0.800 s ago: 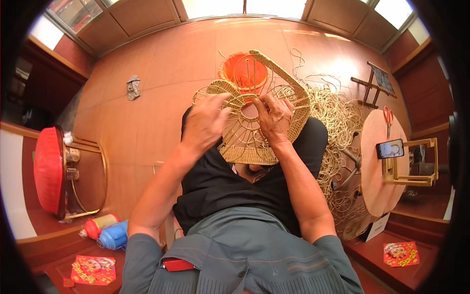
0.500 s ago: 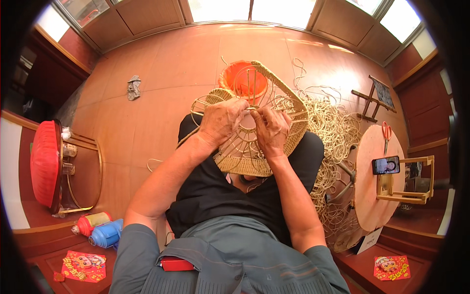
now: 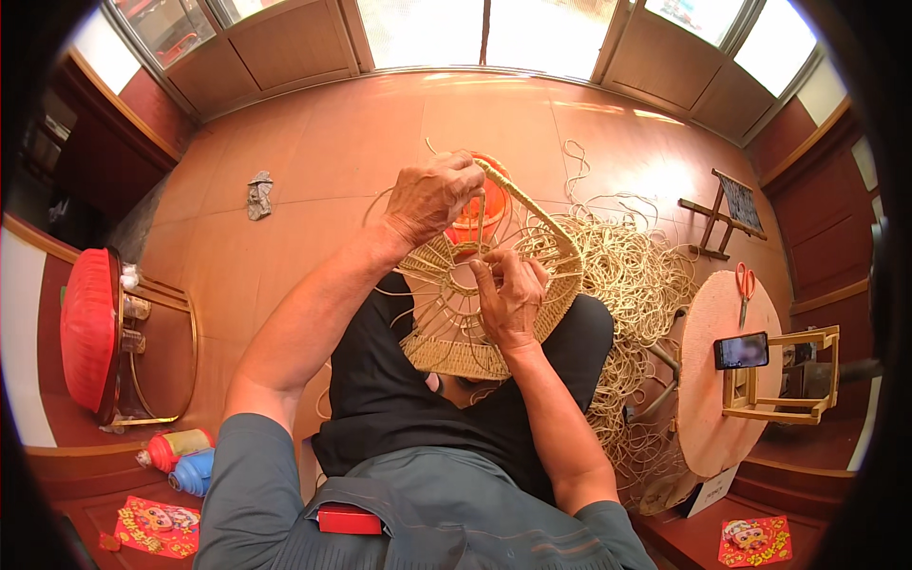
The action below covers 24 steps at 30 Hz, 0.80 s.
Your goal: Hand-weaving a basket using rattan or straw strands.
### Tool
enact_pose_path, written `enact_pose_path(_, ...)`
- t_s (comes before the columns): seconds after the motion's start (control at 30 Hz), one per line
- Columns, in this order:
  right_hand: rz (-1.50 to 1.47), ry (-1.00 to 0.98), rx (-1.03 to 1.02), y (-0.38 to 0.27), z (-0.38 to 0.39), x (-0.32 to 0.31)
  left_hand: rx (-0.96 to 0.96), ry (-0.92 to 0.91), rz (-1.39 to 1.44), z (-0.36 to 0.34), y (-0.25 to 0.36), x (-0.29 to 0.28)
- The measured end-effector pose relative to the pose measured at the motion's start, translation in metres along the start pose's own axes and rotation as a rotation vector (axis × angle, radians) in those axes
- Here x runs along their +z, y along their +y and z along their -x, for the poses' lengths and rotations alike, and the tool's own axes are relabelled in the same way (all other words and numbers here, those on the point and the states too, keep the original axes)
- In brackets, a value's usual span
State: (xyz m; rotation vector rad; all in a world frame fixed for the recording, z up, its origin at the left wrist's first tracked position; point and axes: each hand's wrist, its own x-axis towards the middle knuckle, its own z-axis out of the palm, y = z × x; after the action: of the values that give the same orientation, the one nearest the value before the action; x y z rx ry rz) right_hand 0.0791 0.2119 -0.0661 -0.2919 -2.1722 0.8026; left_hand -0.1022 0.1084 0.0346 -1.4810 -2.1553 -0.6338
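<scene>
**Wicker basket on the lap, both hands at the weave**

The wicker basket [image 3: 475, 304], half woven and pale straw in colour, rests tilted on the person's lap over black trousers [image 3: 389, 399], its open spokes fanning around a small round hub. An arched handle rises from its rim toward the upper right.

The left hand [image 3: 432, 195] is raised above the basket's upper edge, its grip closed around a thin rattan strand [image 3: 482, 214] that runs down toward the hub. The right hand [image 3: 511, 294] lies on the spokes just right of the hub, fingers curled narrow and pressed onto the weave; whether it pinches a strand of its own I cannot tell.

Behind the basket, partly hidden by it and the left hand, an orange bucket [image 3: 475, 214] stands on the wooden floor [image 3: 313, 161]. A large tangled heap of loose rattan [image 3: 632, 285] spreads on the floor just to the right of the basket and the person's knee. Further right stands a small round wooden desk [image 3: 727, 399], carrying red-handled scissors [image 3: 745, 285] and a dark phone [image 3: 741, 350], with a small wooden frame [image 3: 784, 375] at its right edge. A crumpled grey rag [image 3: 258, 195] lies on the floor well to the left.
</scene>
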Motion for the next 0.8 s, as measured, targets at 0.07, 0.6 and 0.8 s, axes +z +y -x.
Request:
enact_pose_path(0.07, -0.005, -0.018, 0.011, 0.001, 0.001, -0.002, -0.062, 0.031, 0.026, -0.003, -0.003, 0.005)
enact_pose_path(0.6, -0.042, -0.013, 0.032, 0.0, -0.003, -0.017, -0.301, -0.208, 0.188, -0.031, -0.02, 0.005)
enact_pose_path(0.8, -0.027, 0.1, 0.027, 0.003, -0.037, -0.033, -0.333, -0.296, 0.24, -0.04, -0.017, -0.003)
